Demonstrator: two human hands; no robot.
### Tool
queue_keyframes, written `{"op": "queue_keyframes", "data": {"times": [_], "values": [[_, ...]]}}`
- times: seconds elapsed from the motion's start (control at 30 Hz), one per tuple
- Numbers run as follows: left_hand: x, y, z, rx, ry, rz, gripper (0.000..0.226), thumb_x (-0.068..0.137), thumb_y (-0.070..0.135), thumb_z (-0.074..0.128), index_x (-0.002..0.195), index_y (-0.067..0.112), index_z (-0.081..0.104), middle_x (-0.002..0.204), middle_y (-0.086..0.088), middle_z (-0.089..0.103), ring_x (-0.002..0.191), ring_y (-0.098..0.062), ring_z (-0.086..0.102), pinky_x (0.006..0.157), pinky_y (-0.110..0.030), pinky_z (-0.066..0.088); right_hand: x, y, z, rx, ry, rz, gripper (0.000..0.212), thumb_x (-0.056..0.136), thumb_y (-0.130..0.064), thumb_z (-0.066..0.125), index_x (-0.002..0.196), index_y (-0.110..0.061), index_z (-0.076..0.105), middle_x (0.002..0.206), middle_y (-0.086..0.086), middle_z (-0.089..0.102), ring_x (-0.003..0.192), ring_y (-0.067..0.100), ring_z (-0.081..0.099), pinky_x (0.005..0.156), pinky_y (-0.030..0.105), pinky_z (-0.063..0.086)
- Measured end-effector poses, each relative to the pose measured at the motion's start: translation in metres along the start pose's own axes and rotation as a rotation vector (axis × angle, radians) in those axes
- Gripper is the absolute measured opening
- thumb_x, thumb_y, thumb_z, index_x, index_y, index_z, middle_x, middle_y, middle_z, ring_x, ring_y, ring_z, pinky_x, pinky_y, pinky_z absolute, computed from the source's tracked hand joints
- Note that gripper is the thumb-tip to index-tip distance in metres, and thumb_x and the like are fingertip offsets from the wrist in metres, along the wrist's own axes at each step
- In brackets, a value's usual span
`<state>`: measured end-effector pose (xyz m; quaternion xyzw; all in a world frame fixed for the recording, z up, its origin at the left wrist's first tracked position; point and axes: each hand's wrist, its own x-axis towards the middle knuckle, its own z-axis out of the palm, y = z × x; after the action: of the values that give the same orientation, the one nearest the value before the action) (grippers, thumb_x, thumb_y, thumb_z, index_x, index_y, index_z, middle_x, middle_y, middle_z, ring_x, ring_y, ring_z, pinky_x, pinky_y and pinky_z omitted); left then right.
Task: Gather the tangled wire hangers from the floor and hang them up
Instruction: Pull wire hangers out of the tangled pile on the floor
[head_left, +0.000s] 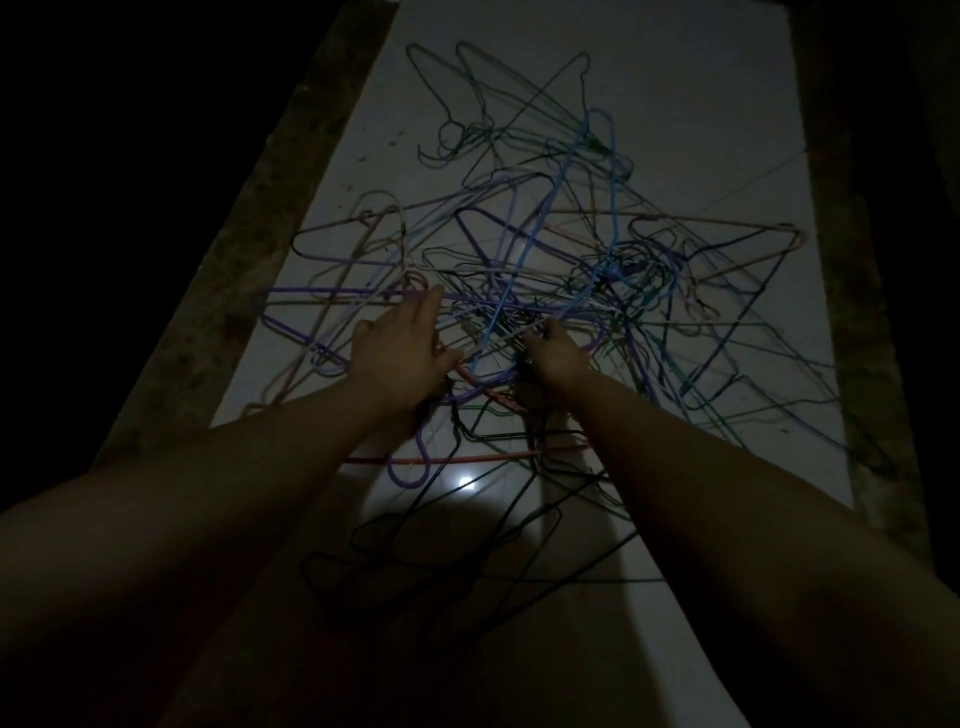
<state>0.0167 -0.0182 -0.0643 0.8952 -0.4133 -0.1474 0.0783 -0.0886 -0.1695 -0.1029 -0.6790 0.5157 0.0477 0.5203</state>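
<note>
- Head view, very dim: wire hangers (545, 249) in one tangled heap of purple, blue, green and black, lying on a pale glossy floor (701, 104) between dark rough strips (291, 171).
- Left hand (400, 353) stretched forward, fingers straight and close together, tips touching a purple hanger (322, 292).
- Right hand (556, 353) curled down into the tangle's middle; too dark to tell whether pinching any wire.
- Red hanger (467, 458) nearer, between the forearms.

You're indoors, prob. a home, dimly lit: glossy white floor (675, 78), rough stone-like borders (249, 234) both sides.
</note>
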Motion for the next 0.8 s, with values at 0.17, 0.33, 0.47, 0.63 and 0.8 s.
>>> {"op": "queue_keyframes", "data": {"times": [0.17,0.33,0.47,0.63,0.8], "values": [[0.002,0.015,0.002,-0.055,0.016,0.027,0.077,0.091,0.050,0.047,0.150,0.020,0.007,0.153,-0.008,0.025,0.135,-0.028,0.032,0.105,-0.045,0.028,0.004,-0.010,-0.012,0.549,-0.070,0.095,0.031,0.099,-0.008,0.044,0.130,-0.013,0.045,0.108,0.014,0.054,0.081,0.021,0.052,0.082,0.038,0.049],[0.003,0.020,0.001,-0.041,-0.017,0.020,0.074,0.093,0.048,0.045,0.150,0.021,0.007,0.148,-0.012,0.032,0.129,-0.031,0.039,0.101,-0.044,0.032,0.002,-0.010,-0.018,0.624,0.070,0.135,0.020,0.097,-0.008,0.047,0.079,-0.005,0.055,0.069,0.006,0.049,0.057,0.016,0.043,0.051,0.028,0.039],[0.005,0.025,-0.002,0.044,-0.076,0.083,0.048,0.097,0.033,0.044,0.141,0.016,0.031,0.124,-0.014,0.057,0.107,-0.029,0.054,0.072,-0.030,0.038,-0.005,-0.011,-0.019,0.712,0.067,0.121,0.013,0.097,-0.012,0.049,0.101,-0.005,0.059,0.064,0.002,0.049,0.054,0.015,0.043,0.065,0.033,0.047],[0.000,0.022,-0.009,0.134,0.010,0.177,0.029,0.089,0.018,0.057,0.118,0.015,0.053,0.098,-0.010,0.064,0.083,-0.025,0.058,0.061,-0.026,0.037,-0.022,-0.007,-0.035,0.663,0.043,0.056,0.019,0.099,-0.009,0.044,0.084,-0.006,0.056,0.062,0.003,0.047,0.050,0.014,0.031,0.045,0.024,0.031],[-0.006,0.009,-0.017,0.122,0.042,0.201,0.027,0.092,0.026,0.054,0.116,0.016,0.055,0.099,-0.012,0.066,0.085,-0.029,0.060,0.070,-0.034,0.049,-0.021,-0.007,-0.048,0.584,0.067,0.226,0.026,0.095,-0.002,0.048,0.119,0.004,0.055,0.091,0.013,0.055,0.067,0.021,0.046,0.067,0.035,0.050]]}}
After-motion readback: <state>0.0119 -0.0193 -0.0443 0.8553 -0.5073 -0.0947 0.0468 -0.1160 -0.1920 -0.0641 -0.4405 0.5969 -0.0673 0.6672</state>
